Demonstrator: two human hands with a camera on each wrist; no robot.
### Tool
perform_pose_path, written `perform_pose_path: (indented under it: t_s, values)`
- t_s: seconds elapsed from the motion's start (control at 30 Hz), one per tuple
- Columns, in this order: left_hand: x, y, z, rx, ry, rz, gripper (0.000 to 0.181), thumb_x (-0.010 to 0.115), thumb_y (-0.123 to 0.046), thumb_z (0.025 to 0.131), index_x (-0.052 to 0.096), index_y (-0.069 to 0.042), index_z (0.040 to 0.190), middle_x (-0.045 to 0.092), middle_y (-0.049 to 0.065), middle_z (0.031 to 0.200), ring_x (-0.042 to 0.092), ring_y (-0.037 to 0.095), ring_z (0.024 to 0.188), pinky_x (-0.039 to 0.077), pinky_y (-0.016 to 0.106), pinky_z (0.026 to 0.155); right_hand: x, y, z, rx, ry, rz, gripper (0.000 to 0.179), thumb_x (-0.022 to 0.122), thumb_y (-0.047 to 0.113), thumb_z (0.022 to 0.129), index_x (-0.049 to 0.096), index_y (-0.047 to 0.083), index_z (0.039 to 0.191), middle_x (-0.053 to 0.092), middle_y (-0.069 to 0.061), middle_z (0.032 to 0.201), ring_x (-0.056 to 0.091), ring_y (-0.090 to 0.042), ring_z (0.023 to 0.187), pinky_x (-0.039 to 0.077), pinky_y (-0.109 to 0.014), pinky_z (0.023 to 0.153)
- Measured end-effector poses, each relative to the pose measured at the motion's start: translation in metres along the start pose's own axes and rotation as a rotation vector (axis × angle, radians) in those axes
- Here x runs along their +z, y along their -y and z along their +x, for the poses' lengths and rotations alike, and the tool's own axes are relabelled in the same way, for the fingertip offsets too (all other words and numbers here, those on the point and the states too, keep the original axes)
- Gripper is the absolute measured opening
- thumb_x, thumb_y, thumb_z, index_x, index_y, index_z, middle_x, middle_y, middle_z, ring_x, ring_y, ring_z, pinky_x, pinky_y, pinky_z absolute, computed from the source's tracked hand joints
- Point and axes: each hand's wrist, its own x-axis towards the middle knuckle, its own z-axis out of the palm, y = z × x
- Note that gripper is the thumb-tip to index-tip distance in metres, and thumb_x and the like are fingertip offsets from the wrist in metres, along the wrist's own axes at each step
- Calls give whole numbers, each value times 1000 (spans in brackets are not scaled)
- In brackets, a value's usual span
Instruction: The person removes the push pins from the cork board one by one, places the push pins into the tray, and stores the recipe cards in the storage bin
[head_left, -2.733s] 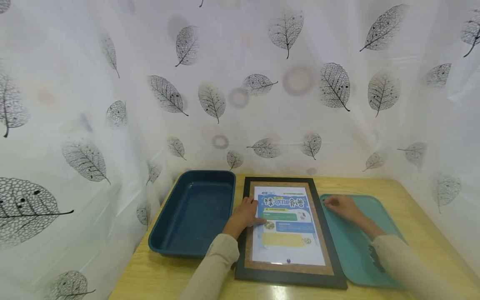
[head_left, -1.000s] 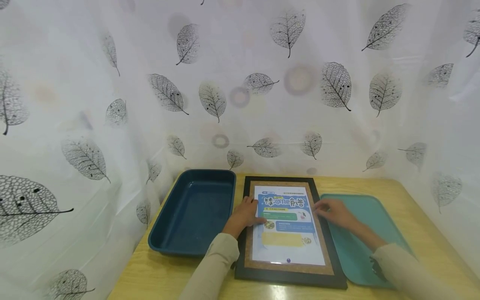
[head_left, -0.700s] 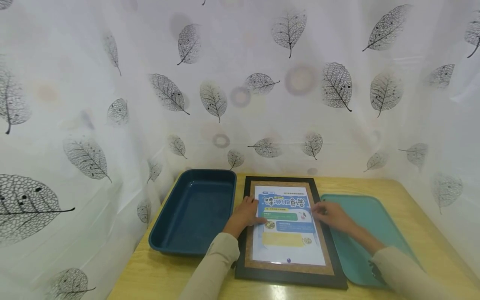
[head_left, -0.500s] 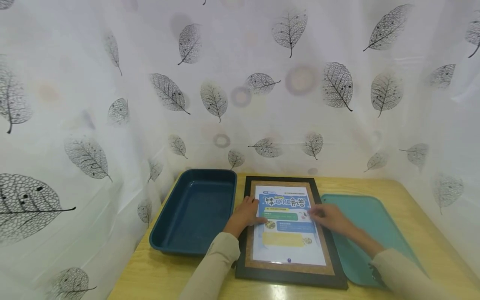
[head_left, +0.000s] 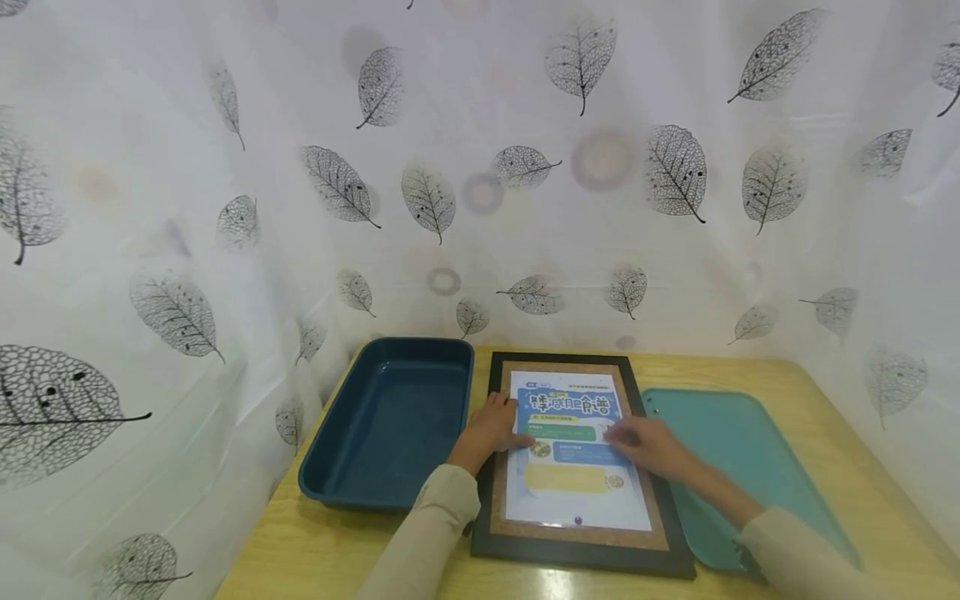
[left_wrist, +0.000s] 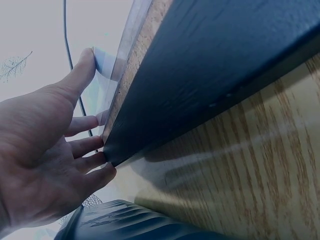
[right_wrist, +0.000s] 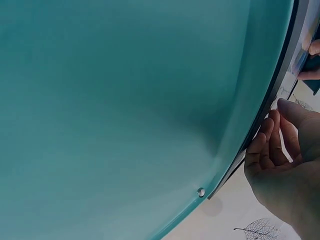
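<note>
The left hand [head_left: 489, 429], fingers spread, rests on poster [head_left: 570, 460] and black frame [head_left: 585, 560]; the right hand [head_left: 652, 447] bends its fingers nearly together at the poster (anything held is hidden).

My hands: two, left hand [head_left: 489, 432] and right hand [head_left: 651, 447]
Framed board [head_left: 585, 555] before me: one
Printed sheet [head_left: 564, 481]: one
Purple dot [head_left: 578, 520]: one
Blue tray [head_left: 392, 433]: one
Teal tray [head_left: 750, 454]: one
</note>
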Motion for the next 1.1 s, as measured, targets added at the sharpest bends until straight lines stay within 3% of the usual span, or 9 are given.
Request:
perform_pose_path:
  t_s: [0.7,1.1]
  values:
    - [7,2,6,11,1,6,88,76,-59,89,48,-5,153,34,15,166,36,30,149,42,46,117,14,23,-17,-25,14,20,18,80,13,90,77,17,108,71,9,99,66,-8,89,57,-26,79]
    - [5,1,4,8,1,-8,88,77,-57,89,48,-4,153,34,15,166,36,29,150,40,46,118,22,32,-23,-124,2,24,18,80,8,89,76,15,106,72,8,97,66,-6,88,59,-29,80]
